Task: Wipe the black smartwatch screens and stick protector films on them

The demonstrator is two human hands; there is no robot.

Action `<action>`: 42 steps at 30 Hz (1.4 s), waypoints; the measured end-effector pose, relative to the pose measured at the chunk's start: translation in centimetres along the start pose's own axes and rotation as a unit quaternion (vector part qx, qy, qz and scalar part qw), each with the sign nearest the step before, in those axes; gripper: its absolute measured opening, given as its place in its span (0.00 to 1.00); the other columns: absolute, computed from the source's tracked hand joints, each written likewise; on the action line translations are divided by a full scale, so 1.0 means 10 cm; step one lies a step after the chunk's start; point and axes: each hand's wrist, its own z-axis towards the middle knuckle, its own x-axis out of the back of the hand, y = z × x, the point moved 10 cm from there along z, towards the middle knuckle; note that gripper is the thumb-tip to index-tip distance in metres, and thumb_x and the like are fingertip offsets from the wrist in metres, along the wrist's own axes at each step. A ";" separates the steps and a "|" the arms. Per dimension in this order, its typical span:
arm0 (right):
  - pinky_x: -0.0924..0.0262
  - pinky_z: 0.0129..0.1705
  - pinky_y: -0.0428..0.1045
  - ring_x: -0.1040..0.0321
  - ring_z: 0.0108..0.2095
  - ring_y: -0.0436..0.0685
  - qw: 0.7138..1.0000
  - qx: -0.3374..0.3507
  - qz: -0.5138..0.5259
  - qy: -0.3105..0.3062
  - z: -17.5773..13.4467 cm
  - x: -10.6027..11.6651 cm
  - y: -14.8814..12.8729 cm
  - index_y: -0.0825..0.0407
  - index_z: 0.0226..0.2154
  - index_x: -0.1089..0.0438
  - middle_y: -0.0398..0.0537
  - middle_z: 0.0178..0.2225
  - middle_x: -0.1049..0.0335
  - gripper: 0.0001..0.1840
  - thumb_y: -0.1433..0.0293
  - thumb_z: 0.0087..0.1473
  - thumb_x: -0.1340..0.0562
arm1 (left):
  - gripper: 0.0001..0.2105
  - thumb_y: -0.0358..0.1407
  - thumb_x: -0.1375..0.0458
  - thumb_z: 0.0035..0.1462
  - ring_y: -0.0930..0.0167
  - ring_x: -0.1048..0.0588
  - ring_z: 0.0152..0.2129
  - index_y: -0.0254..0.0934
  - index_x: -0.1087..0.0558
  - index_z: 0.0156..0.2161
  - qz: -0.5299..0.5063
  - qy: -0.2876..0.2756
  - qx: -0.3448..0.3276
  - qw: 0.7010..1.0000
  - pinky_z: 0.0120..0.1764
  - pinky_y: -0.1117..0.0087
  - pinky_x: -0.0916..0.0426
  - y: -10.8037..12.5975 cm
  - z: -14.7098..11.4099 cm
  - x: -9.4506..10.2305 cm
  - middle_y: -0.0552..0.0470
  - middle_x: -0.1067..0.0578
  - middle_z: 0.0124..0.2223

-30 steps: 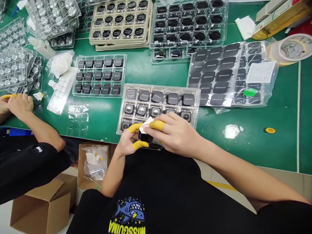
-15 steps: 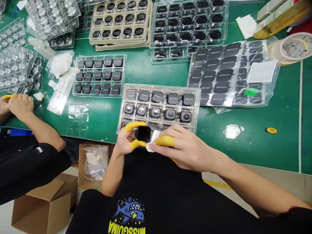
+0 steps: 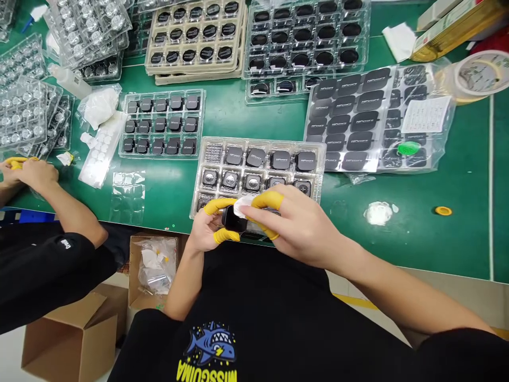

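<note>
My left hand (image 3: pixel 204 229), with yellow finger cots on its thumb and a finger, grips a black square watch case (image 3: pixel 234 219) by its edges, dark glossy face up. My right hand (image 3: pixel 296 223), also in yellow finger cots, pinches a folded white wipe (image 3: pixel 243 206) against the upper right of that face. Beneath and beyond both hands lies a clear blister tray (image 3: pixel 262 144). Its back row holds black squares with printed lettering, and its middle row holds watch cases with their sensor backs up. The hands partly hide its front row.
A tray of small black square parts (image 3: pixel 160 124) lies left of centre. Bagged sheets of black stickers (image 3: pixel 360 122), a tape roll (image 3: pixel 483 74) and a yellow ring (image 3: pixel 442 211) are rightward. A co-worker's hands (image 3: pixel 34 171) are at the left edge, above cardboard boxes (image 3: pixel 67 339).
My right hand has moved the wipe up and slightly left, from the lower right side of the watch case to its upper edge. My left hand keeps its hold nearly in place.
</note>
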 end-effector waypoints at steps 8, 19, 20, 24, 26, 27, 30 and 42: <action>0.41 0.42 0.54 0.32 0.41 0.59 0.989 0.085 0.063 -0.099 0.05 -0.13 -0.19 0.53 0.54 0.22 0.52 0.40 0.21 0.19 0.81 0.71 0.44 | 0.35 0.55 0.19 0.46 0.64 0.14 0.35 0.37 0.17 0.55 0.039 0.009 -0.038 0.998 0.39 0.68 0.18 0.09 0.04 0.02 0.46 0.13 0.42; 0.31 0.39 0.56 0.30 0.39 0.61 0.997 -0.021 0.069 -0.041 -0.09 0.31 0.14 0.42 0.60 0.27 0.51 0.43 0.24 0.24 0.80 0.67 0.37 | 0.39 0.58 0.17 0.38 0.61 0.13 0.36 0.38 0.15 0.53 0.005 0.044 -0.002 0.999 0.38 0.66 0.17 0.06 -0.01 0.15 0.44 0.13 0.42; 0.30 0.39 0.57 0.30 0.39 0.61 0.997 -0.030 0.063 -0.031 -0.08 0.30 0.15 0.42 0.61 0.26 0.50 0.43 0.24 0.25 0.80 0.68 0.37 | 0.40 0.58 0.17 0.37 0.61 0.12 0.37 0.38 0.15 0.53 0.003 0.044 -0.004 0.999 0.39 0.65 0.16 0.06 0.00 0.14 0.44 0.12 0.43; 0.31 0.41 0.55 0.28 0.40 0.59 0.997 -0.036 0.061 -0.018 -0.01 0.20 0.14 0.41 0.61 0.25 0.50 0.44 0.22 0.24 0.79 0.69 0.37 | 0.39 0.60 0.19 0.40 0.59 0.12 0.39 0.39 0.16 0.55 0.013 0.023 -0.001 1.000 0.42 0.62 0.16 0.03 -0.02 0.08 0.44 0.12 0.44; 0.32 0.41 0.54 0.28 0.39 0.58 0.997 -0.035 0.066 -0.018 0.01 0.16 0.13 0.42 0.61 0.25 0.50 0.44 0.21 0.24 0.79 0.69 0.37 | 0.39 0.60 0.19 0.42 0.59 0.12 0.39 0.39 0.16 0.55 0.012 0.018 0.004 1.000 0.43 0.62 0.15 0.01 -0.04 0.08 0.44 0.12 0.45; 0.33 0.41 0.54 0.28 0.39 0.58 0.997 -0.032 0.068 -0.016 0.02 0.14 0.13 0.42 0.60 0.24 0.50 0.43 0.21 0.24 0.79 0.69 0.37 | 0.39 0.60 0.19 0.42 0.59 0.12 0.38 0.39 0.17 0.56 0.009 0.019 0.005 1.000 0.43 0.62 0.16 0.00 -0.04 0.08 0.43 0.12 0.45; 0.33 0.40 0.54 0.29 0.39 0.58 0.998 -0.025 0.065 -0.012 0.04 0.12 0.10 0.44 0.58 0.25 0.50 0.43 0.22 0.21 0.80 0.69 0.38 | 0.39 0.56 0.18 0.42 0.59 0.11 0.39 0.38 0.16 0.56 -0.002 0.026 0.002 1.000 0.43 0.63 0.15 -0.01 -0.05 0.09 0.43 0.12 0.46; 0.40 0.38 0.53 0.33 0.38 0.59 0.993 0.068 0.062 -0.070 0.09 -0.09 -0.16 0.53 0.55 0.25 0.50 0.37 0.21 0.17 0.80 0.71 0.44 | 0.36 0.57 0.20 0.46 0.60 0.12 0.40 0.39 0.16 0.55 0.022 0.016 -0.041 0.999 0.45 0.64 0.17 0.09 0.02 0.04 0.45 0.12 0.45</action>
